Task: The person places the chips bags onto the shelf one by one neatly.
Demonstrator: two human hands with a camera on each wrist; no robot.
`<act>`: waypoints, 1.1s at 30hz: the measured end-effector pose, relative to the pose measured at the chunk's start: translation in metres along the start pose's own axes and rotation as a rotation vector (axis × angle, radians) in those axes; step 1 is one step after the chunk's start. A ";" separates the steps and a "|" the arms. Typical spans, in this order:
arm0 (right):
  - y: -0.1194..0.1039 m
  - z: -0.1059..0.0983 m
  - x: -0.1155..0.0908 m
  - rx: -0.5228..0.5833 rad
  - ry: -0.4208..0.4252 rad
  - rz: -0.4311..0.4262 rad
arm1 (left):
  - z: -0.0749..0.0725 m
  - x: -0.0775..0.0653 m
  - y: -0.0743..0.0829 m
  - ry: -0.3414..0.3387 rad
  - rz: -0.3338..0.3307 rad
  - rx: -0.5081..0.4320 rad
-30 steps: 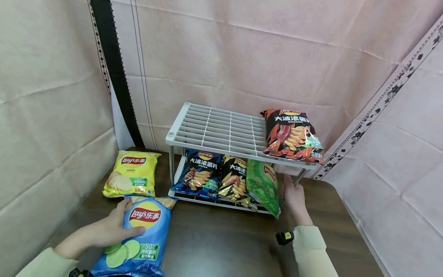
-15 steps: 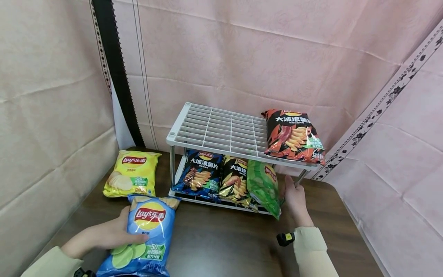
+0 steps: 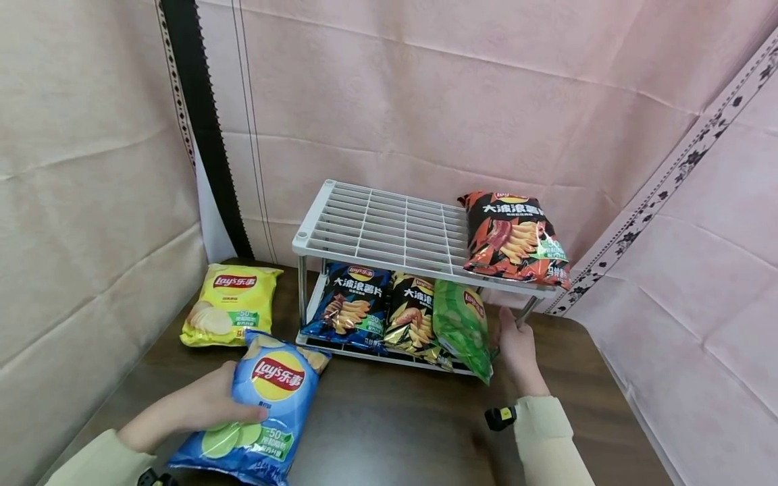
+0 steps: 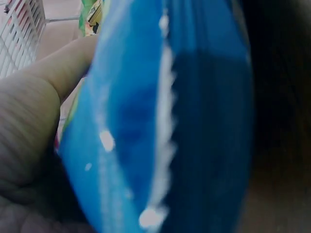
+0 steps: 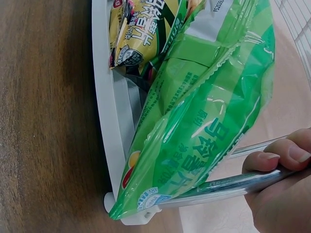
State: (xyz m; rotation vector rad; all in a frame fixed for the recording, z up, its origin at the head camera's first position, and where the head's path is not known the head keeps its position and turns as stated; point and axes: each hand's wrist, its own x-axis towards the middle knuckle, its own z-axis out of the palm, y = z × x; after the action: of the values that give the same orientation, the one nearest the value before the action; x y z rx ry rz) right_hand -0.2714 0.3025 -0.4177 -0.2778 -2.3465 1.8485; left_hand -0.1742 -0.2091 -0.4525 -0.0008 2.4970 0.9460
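My left hand [image 3: 203, 403] holds a light blue bag of Lay's potato chips [image 3: 276, 388] by its left side, thumb across the front and the other fingers hidden behind it. The bag leans with its top to the right, in front of the rack's left corner; its crimped bottom end fills the left wrist view. At the right end of the white two-tier rack [image 3: 389, 233], my right hand [image 3: 518, 351] grips a metal post [image 5: 233, 184], fingers curled round it. Close beside that hand, a green chip bag [image 3: 460, 327] leans on the lower shelf, its bottom corner jutting over the front edge.
Beside the green bag on the lower shelf lie a black-and-gold chip bag [image 3: 413, 317] and a dark blue one [image 3: 352, 304]. A red-and-black chip bag [image 3: 513, 236] lies on the upper shelf's right end. A yellow chip bag [image 3: 231, 304] rests on the brown table [image 3: 389, 432], left of the rack.
My left hand has shifted the light blue bag to the right, its top tilting further right and its bottom end rising. My right hand stays on the post.
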 end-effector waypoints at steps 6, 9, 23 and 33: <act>0.002 0.001 0.000 0.002 0.002 0.004 | 0.002 0.004 0.002 0.000 -0.011 0.019; 0.000 0.002 -0.002 0.003 -0.003 0.010 | 0.004 0.006 0.001 -0.007 -0.018 0.014; -0.020 0.004 -0.018 0.025 -0.035 -0.013 | 0.010 0.003 0.004 -0.003 0.063 -0.149; -0.021 0.006 -0.020 0.001 -0.011 -0.019 | 0.010 0.004 0.008 -0.037 0.117 -0.199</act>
State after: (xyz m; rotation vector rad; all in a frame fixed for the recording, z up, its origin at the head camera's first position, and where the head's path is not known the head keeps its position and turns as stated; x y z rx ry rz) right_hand -0.2548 0.2877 -0.3988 -0.2446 -2.3464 1.8477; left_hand -0.1751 -0.1960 -0.4560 0.0985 2.3811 1.2275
